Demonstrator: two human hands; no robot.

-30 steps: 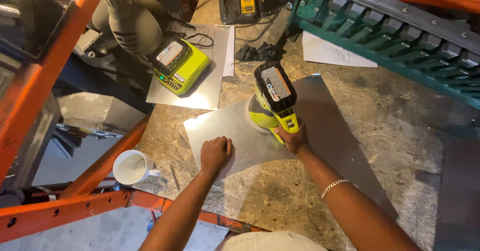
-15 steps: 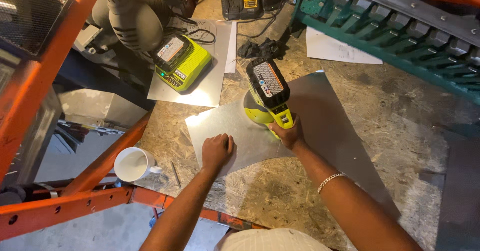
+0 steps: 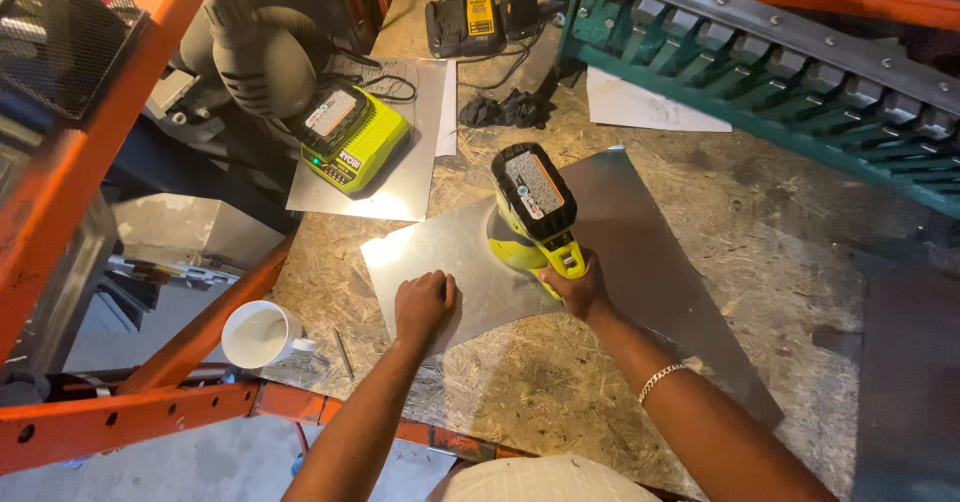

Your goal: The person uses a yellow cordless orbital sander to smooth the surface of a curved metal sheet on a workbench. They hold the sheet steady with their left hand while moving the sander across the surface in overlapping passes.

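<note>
Our right hand (image 3: pixel 578 290) is wrapped around the handle of a sander (image 3: pixel 535 214), gripping it firmly; our left hand (image 3: pixel 424 304) lies palm down with loosely curled fingers on the near edge of a metal sheet (image 3: pixel 440 257), pressing it and grasping nothing. The sander is lime yellow with a black battery on top bearing a pale label; its round base sits flat on the sheet, at about two o'clock from the left hand. The sheet is bare, dull silver with a bright glare patch near its ten o'clock corner; it rests on a chipboard bench (image 3: pixel 560 382), overlapping a larger grey sheet (image 3: pixel 650 262) at three o'clock. At eleven o'clock sits a yellow charger (image 3: pixel 352 140); at eight o'clock, a white mug (image 3: pixel 260 334); at one o'clock, a green machine (image 3: pixel 780 72); an orange frame (image 3: pixel 130 417) borders the bench.
</note>
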